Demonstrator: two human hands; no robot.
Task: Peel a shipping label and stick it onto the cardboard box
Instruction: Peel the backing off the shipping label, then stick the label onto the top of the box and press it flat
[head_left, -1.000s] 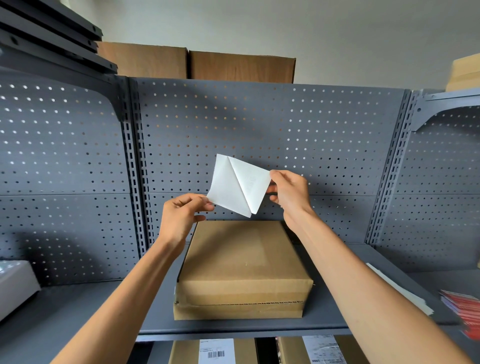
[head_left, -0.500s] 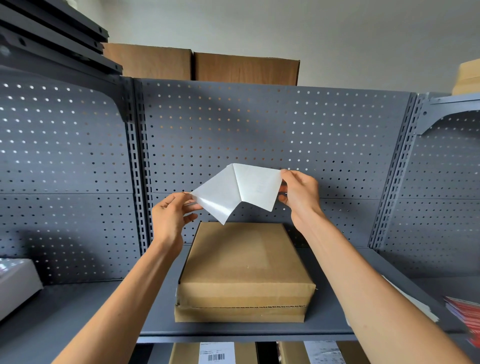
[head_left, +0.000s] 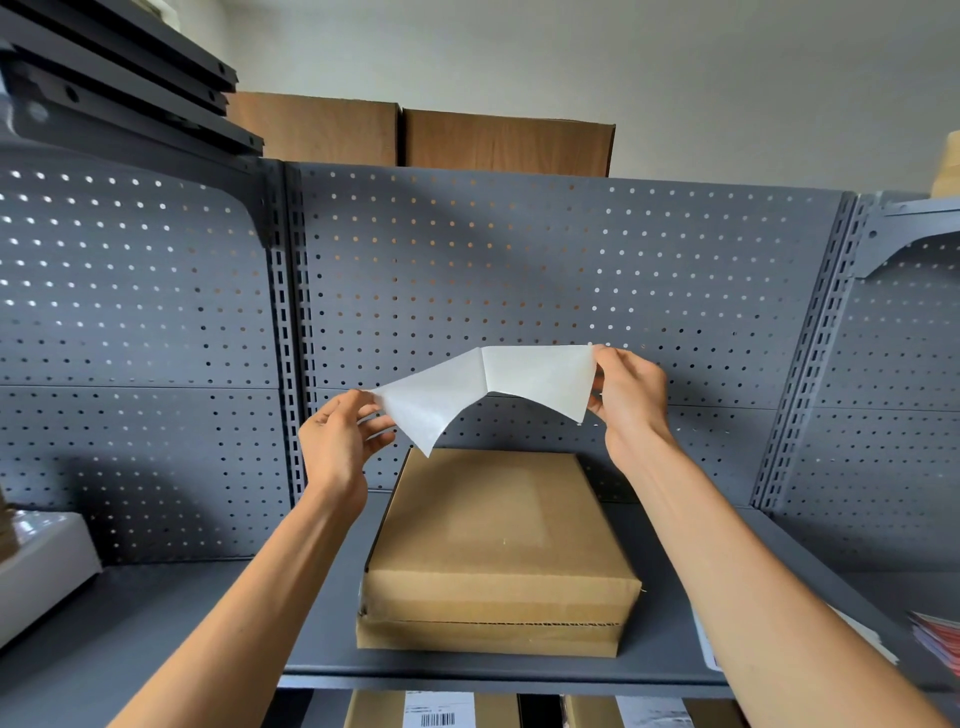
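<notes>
Fingertips of my left hand (head_left: 340, 441) and right hand (head_left: 631, 397) pinch the label (head_left: 540, 371) and its backing (head_left: 431, 402) above the box (head_left: 498, 540).

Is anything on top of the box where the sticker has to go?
No, nothing visible is. The cardboard box top is bare, and the label, held by the left hand and right hand, hangs above it.
</notes>
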